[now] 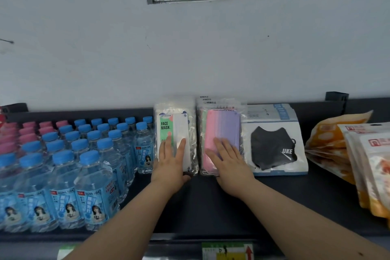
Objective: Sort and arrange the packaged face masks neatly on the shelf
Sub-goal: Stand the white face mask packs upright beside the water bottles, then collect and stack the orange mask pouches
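White wall rises behind a dark shelf (pixel 211 207), with a window high above it. On the shelf, three stacks of packaged face masks lie side by side toward the back edge, in the middle of its length. The stack with the green "FACE MASK" card (pixel 175 133) is nearest the rows of water bottles (pixel 84 164) at the left end. The stack of pastel masks (pixel 221 131) lies just beside it, and the packs with the black mask (pixel 274 145) come next, toward the snack bags (pixel 348 154) at the right end.

The left hand (pixel 172 162) lies flat on the lower part of the green-card stack, fingers stretched out and a little apart, with the thumb apparently tucked under the stack's front edge. The right hand (pixel 228 162) lies flat on the lower part of the pastel stack, fingers open. Neither hand closes around anything; both only press from above.

I judge that these packs are very light and soft, because they are thin masks in clear plastic film. The film looks glossy, so the packs probably slide on each other easily, and a stack can fan out if it is pushed from one side only. They are not fragile, but the film may wrinkle. It seems best to hold a stack by its two long edges, or to keep a flat palm on top and push the front edge to make it square.
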